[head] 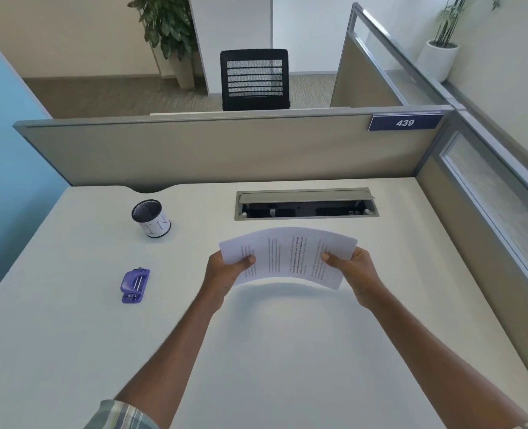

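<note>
A printed sheet of white paper (287, 255) is held above the desk, bowed upward in the middle, casting a shadow below it. My left hand (225, 272) grips its left end, thumb on top. My right hand (354, 270) grips its right end, thumb on top too. A purple hole punch (135, 285) lies on the desk to the left of my left hand. Farther back on the left stands a black mesh pen cup (151, 218) with a white label reading "IN".
The pale desk (272, 351) is bounded by beige partitions at the back and right. An open cable tray (306, 204) is set into the desk behind the paper. A black mesh chair (254, 78) stands beyond the partition, which bears a "439" sign (405, 122).
</note>
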Available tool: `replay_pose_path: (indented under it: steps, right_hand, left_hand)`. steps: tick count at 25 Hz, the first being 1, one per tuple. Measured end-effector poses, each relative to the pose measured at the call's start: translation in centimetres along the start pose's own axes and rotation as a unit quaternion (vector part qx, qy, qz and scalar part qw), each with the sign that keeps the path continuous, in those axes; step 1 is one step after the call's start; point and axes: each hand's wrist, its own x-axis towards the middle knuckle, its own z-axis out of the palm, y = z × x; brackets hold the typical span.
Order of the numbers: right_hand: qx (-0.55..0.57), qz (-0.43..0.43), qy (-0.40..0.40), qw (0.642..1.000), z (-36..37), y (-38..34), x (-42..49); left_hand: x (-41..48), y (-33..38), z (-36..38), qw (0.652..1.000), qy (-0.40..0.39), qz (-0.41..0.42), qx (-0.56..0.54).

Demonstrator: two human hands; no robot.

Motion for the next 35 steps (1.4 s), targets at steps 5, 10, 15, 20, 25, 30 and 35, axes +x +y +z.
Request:
replay_pose_path:
  steps: [5,10,15,20,25,30,35]
  right_hand:
    - [0.023,0.028,0.001,0.999,-0.1,1.4,0.1]
    - [0.019,0.023,0.014,0.999,0.1,1.4,0.5]
    - [0.008,0.032,0.005,0.999,0.3,1.5,0.7]
    - [0.003,0.029,0.012,0.999,0.6,1.2,0.7]
    - [0.000,0.037,0.005,0.999,0.9,1.2,0.8]
    - [-0.003,0.054,-0.001,0.999,1.0,1.8,0.6]
    - [-0.028,0.047,-0.015,0.998,0.3,1.2,0.5]
  left_hand:
    - [-0.3,-1.2,0.1,1.000,0.000,-0.016,-0.002]
    - [-0.3,-1.1,0.3,1.000,0.012,-0.006,-0.009]
    - [-0.6,-1.2,0.0,1.000,0.017,-0.010,-0.018]
    - [-0.7,-0.8,-0.2,0.999,0.025,-0.001,-0.023]
    - [-0.8,-0.9,-0.3,0.999,0.027,-0.004,-0.025]
    - [-1.0,-1.0,0.0,0.999,0.024,-0.007,-0.030]
    - [-0.9,-0.3,-0.4,0.999,0.026,0.007,-0.047]
